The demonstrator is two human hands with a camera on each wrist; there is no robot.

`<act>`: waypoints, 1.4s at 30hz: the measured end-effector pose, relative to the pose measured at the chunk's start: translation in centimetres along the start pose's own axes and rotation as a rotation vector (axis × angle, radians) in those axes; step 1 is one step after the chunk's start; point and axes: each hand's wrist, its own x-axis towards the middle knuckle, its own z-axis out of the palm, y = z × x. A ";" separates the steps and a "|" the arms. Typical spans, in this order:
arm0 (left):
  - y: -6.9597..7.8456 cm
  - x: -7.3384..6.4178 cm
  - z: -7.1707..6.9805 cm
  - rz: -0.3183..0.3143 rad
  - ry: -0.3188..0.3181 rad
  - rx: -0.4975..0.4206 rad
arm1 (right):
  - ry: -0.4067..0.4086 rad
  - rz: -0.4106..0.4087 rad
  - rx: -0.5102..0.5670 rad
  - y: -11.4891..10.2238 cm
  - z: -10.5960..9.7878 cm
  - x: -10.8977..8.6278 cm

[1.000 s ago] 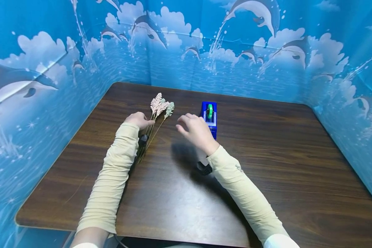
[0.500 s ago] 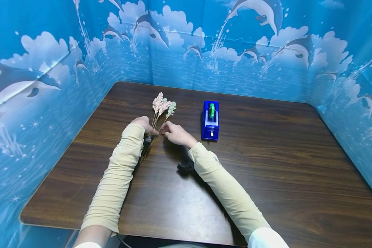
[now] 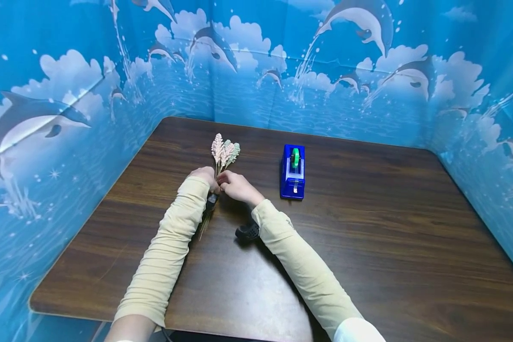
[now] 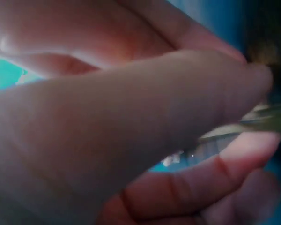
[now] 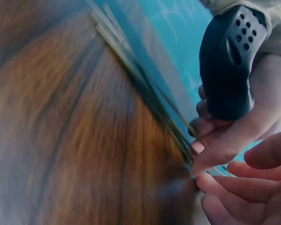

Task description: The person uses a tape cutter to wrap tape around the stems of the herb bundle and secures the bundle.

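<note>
A small bunch of dried-look flowers (image 3: pixel 224 151), with pink and pale green heads, lies toward the back left of the table in the head view. My left hand (image 3: pixel 205 176) grips its thin stems just below the heads. Close against it from the right is my right hand (image 3: pixel 240 187), its fingertips at the same stems. In the right wrist view the stems (image 5: pixel 147 89) run down into the left hand's pinch, and the right fingers (image 5: pixel 246 187) reach in beside it, thumb apart from them. The left thumb (image 4: pixel 145 108) covers most of the left wrist view.
A blue tape dispenser (image 3: pixel 292 172) with a green roll stands to the right of the hands. The dark wooden table (image 3: pixel 367 228) has a dolphin-print curtain (image 3: pixel 256 95) behind and along its sides. A black wrist camera (image 3: pixel 247 232) hangs under the right wrist.
My right hand has moved left from beside the tape dispenser to the stems. The separate green-headed stem has come in against the others, and the heads now sit closer together.
</note>
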 end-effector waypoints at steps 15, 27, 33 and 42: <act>-1.2 0.4 1.2 0.001 -0.008 -0.216 | -0.080 0.097 0.640 6.1 3.2 5.0; -1.5 1.1 1.4 -0.045 -0.064 -0.429 | -0.059 0.183 1.045 6.9 2.4 4.7; -1.1 0.9 0.6 -0.012 0.059 -0.192 | -0.057 0.284 0.991 3.2 0.5 2.4; -0.9 0.4 0.1 -0.042 0.089 -0.062 | -0.111 0.298 1.007 1.9 -0.4 1.5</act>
